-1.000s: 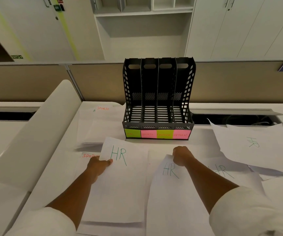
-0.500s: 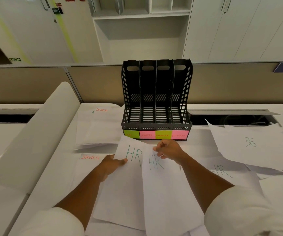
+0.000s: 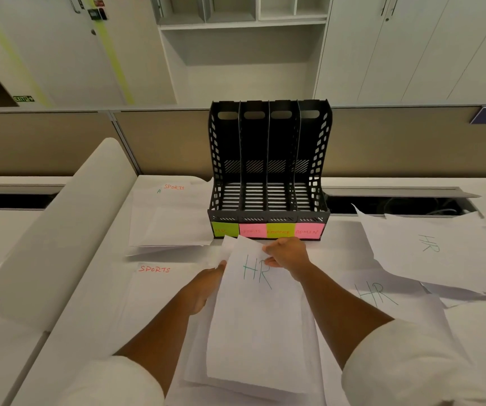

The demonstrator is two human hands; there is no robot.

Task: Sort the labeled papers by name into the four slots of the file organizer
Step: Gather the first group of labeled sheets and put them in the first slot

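HR papers: two overlapping white sheets, the upper one marked "HR" in green, held just above the counter directly in front of the file organizer. The right hand pinches the top edge of the upper sheet between thumb and curled fingers; the left hand grips the left edge of the stack, its fingers hidden beneath the paper. The black organizer stands upright at the counter's far side, its four slots holding nothing, each fronted by a coloured label: green, pink "SPORTS", green "FINANCE", pink "ADMIN"; the first label's text is illegible. Other sheets lie on the counter: a "SPORTS" stack left of the organizer, a "SPORTS" sheet near the left hand, and further "HR" sheets to the right.
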